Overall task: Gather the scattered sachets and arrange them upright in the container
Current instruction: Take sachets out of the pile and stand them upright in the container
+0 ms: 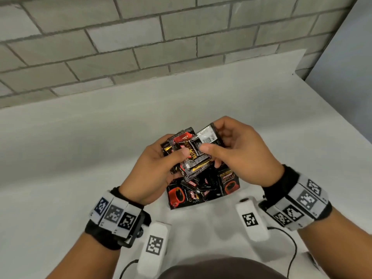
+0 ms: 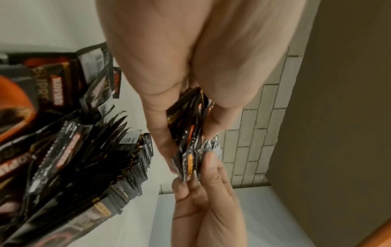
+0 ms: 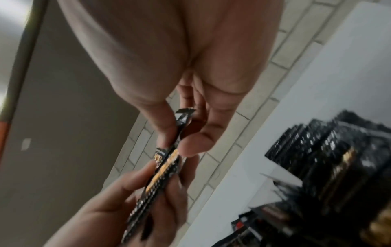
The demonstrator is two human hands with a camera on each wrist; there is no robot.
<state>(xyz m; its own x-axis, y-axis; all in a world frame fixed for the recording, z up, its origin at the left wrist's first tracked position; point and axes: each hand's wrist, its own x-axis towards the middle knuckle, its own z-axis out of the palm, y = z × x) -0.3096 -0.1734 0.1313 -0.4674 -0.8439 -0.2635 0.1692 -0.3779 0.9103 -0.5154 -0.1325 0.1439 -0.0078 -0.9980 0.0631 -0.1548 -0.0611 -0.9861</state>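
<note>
Over the white table, both hands hold one fanned stack of black, red and gold coffee sachets (image 1: 190, 158). My left hand (image 1: 161, 164) grips the stack from the left, thumb on its front. My right hand (image 1: 227, 143) pinches the top sachet (image 1: 207, 135), which shows its silver back and a barcode. Just below stands the black sachet container (image 1: 229, 185), with several sachets upright inside. In the left wrist view the stack (image 2: 188, 133) sits edge-on between my fingers, with the container (image 2: 84, 158) to the left. The right wrist view shows a pinched sachet (image 3: 169, 158) and the blurred container (image 3: 328, 158).
A grey brick wall (image 1: 141, 47) runs along the far side of the table (image 1: 80, 148). Another wall (image 1: 352, 67) cuts the table's right corner. Black cables (image 1: 291, 244) trail near my body.
</note>
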